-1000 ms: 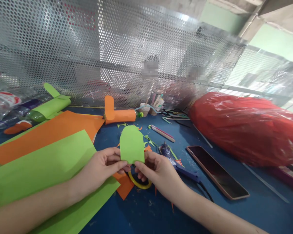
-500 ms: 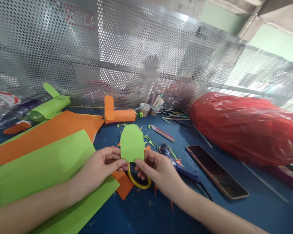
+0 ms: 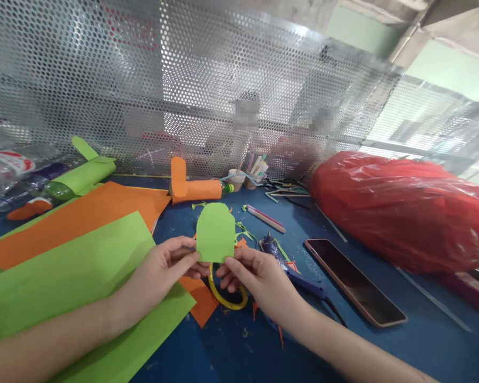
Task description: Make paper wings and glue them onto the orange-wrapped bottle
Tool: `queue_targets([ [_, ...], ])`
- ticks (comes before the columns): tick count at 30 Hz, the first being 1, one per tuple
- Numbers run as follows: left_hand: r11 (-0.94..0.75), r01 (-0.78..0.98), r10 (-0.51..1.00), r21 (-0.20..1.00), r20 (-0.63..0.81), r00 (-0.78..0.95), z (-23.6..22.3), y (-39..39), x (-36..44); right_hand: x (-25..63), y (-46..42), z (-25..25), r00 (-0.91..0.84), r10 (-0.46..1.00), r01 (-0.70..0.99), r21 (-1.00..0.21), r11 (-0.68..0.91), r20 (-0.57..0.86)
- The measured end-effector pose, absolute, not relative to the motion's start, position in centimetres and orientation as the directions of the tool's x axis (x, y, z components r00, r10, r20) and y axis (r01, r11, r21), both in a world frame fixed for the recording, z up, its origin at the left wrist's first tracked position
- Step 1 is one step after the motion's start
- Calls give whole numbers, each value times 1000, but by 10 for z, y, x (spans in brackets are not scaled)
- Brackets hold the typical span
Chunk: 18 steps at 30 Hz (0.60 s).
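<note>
A small green paper piece (image 3: 216, 232), rounded at its top and straight along its bottom, is held up over the table between my two hands. My left hand (image 3: 174, 267) pinches its lower left corner, and my right hand (image 3: 250, 271) pinches the lower right one. Below the paper, a yellow ring (image 3: 228, 305), perhaps a tape roll, lies on the blue table beside an orange paper scrap (image 3: 201, 303). Close to my right hand rests a dark blue glue gun (image 3: 303, 282) with a black cord. Large green sheets (image 3: 75, 276) lie under my left forearm.
Orange sheets (image 3: 83, 218) lie at left, near plastic bottles (image 3: 8, 165) and a green-wrapped bottle (image 3: 82, 174). An orange-wrapped bottle (image 3: 199, 190), pens (image 3: 265, 218) and cups of markers (image 3: 255, 175) stand behind. A phone (image 3: 355, 282) and red plastic bag (image 3: 399, 207) are at right.
The green paper piece has risen slightly. My fingers have shifted a little outward along its bottom edge, showing more of the yellow ring. Everything else on the table stays put.
</note>
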<state>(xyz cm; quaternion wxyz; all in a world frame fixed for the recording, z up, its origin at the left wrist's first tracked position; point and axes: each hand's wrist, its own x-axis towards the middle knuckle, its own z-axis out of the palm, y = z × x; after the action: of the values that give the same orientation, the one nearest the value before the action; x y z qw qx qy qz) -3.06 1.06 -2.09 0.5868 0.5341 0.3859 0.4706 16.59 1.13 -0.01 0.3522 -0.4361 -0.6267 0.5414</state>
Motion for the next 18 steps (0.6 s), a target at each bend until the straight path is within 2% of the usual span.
queue_targets([
  [11, -5, -186, 962, 983, 56, 268, -33, 15, -32, 167, 10, -3, -281, 959, 222, -974, 38, -26],
  [18, -13, -91, 950, 996, 41, 309, -32, 12, -32, 164, 8, 0, -384, 923, 154, -986, 69, 5],
])
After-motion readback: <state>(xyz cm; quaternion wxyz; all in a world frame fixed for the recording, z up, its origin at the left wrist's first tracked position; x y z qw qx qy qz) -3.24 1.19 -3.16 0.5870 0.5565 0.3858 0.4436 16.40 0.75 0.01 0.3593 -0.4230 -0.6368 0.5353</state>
